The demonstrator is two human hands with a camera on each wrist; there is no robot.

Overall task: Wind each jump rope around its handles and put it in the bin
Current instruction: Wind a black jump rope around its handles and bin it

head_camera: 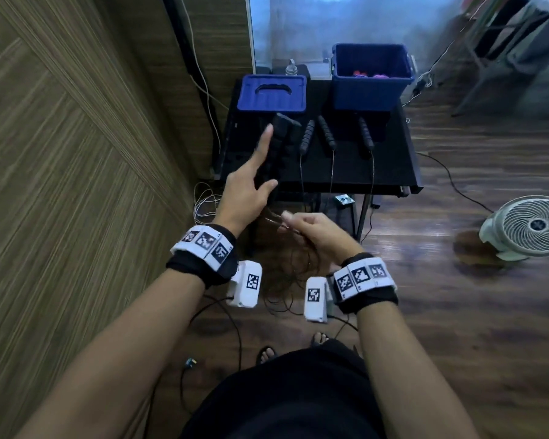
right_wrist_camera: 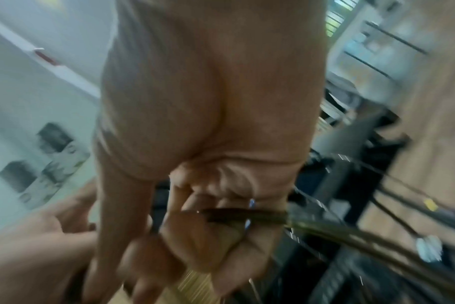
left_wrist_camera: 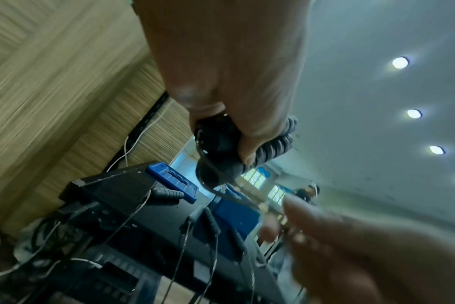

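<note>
No readable text, labels or numbers

A black bench stands on a dark wood floor beside a striped wood-grain wall, with a white fan on the floor to the right, loose white cables near the wall, and round ceiling lights overhead.
</note>
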